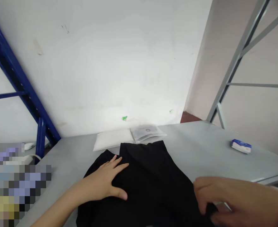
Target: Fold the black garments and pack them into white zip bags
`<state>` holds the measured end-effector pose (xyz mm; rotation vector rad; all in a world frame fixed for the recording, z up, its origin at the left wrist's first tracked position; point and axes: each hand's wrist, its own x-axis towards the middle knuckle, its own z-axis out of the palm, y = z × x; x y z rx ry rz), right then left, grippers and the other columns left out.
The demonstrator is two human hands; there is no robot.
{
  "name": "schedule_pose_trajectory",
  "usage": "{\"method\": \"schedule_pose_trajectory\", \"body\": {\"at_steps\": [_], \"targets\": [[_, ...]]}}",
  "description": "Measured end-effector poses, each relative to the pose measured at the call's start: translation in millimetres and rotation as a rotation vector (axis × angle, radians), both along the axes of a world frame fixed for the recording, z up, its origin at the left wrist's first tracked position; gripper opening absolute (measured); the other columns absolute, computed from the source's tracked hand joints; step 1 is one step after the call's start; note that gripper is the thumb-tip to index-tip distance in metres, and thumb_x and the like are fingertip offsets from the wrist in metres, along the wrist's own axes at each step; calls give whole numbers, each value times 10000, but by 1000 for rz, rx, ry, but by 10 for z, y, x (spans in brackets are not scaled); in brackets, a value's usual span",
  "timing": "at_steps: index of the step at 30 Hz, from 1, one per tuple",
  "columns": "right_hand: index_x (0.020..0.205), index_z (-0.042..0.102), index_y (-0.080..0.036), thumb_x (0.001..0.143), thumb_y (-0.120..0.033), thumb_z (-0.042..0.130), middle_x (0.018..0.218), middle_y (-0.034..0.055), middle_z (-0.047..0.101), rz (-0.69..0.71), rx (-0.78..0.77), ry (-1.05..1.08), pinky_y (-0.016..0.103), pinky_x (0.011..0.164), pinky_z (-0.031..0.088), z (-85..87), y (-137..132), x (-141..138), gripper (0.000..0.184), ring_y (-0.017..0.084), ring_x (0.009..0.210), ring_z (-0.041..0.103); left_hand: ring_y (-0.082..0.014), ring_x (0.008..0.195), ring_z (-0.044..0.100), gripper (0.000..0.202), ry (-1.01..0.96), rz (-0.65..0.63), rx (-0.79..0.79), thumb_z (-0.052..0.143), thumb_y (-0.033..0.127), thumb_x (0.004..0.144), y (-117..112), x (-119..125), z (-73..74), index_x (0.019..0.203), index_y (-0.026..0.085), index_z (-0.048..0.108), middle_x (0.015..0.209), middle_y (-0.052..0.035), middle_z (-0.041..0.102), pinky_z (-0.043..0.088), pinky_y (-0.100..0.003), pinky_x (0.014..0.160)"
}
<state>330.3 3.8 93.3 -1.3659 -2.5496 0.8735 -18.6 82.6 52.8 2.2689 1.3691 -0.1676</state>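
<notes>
A black cloth garment [153,176] lies on the grey table in front of me; its exact cut is hard to tell, and its near part runs out of view. My left hand [105,178] rests flat on its left side, fingers spread and thumb apart. At the garment's right edge, my right hand [214,195] is closed, with a bit of the black cloth bunched between thumb and fingers. That hand is slightly blurred.
Beyond the garment lie a flat white packet [114,138] and a clear plastic bag [148,133] on the grey table [200,145]. A blue-and-white tissue pack [241,146] sits at right. A white wall panel, blue frame [22,72] and grey frame [233,66] stand around. Pixelated items occupy the left.
</notes>
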Motion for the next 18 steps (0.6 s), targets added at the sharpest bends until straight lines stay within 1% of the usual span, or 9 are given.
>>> {"method": "schedule_pose_trajectory", "body": {"at_steps": [2,4,6,8,10,12,14,16,18], "targets": [[884,699,-306,672,-136,681,859,-19,697,-11,-148,-52,244,643,466,-29,133,-14,272,171,778,637,-327,1418,29,956,-34,10,14,587,754,603,3,11,43,1416,326,321,1556,-63,103,141,-521,1121],[954,694,-276,737,-295,680,836,11,707,-50,-222,54,277,666,478,-92,425,-100,218,189,775,642,-338,1417,12,973,-80,-10,73,592,752,598,23,74,36,1423,326,304,1559,-61,95,135,-538,1117],[910,695,-215,754,-355,673,788,38,700,-146,-303,338,275,626,489,-203,822,-243,210,175,689,635,-339,1414,-30,1056,-88,-66,128,623,747,564,52,176,-14,1448,338,216,1563,-63,54,98,-560,1113],[830,673,-148,709,-382,723,795,93,696,-418,-507,702,293,558,510,-362,1239,-415,268,188,631,639,-352,1404,-71,1155,-32,-111,118,664,735,515,89,286,-85,1461,329,142,1559,-92,13,53,-600,1095],[861,634,-142,739,-395,702,800,105,683,-498,-553,812,333,591,544,-541,1603,-585,289,208,676,660,-370,1393,-93,1187,35,-124,59,678,722,502,138,371,-157,1465,303,126,1550,-130,-5,23,-640,1071],[945,611,-141,824,-358,629,860,89,668,-560,-526,914,335,655,551,-696,1888,-730,249,189,747,658,-374,1390,-97,1167,51,-122,19,676,709,516,202,416,-216,1465,288,144,1545,-149,5,8,-655,1059],[1059,582,-148,885,-329,561,1001,75,638,-630,-441,1005,353,722,543,-781,2102,-834,253,176,838,636,-370,1393,-93,1158,14,-113,21,698,686,509,270,428,-260,1461,289,170,1545,-151,22,-2,-656,1057],[1135,557,-172,905,-324,533,1127,72,593,-685,-323,1085,382,776,529,-762,2258,-888,276,184,918,609,-373,1397,-81,1167,-69,-91,23,751,643,465,328,416,-284,1448,282,235,1543,-153,58,-27,-647,1061],[1148,551,-175,902,-325,536,1156,78,580,-687,-199,1158,393,786,524,-632,2348,-888,288,194,940,601,-382,1406,-7,1120,-287,-13,10,819,570,395,374,382,-285,1384,253,402,1526,-164,177,-36,-605,1087]]}}
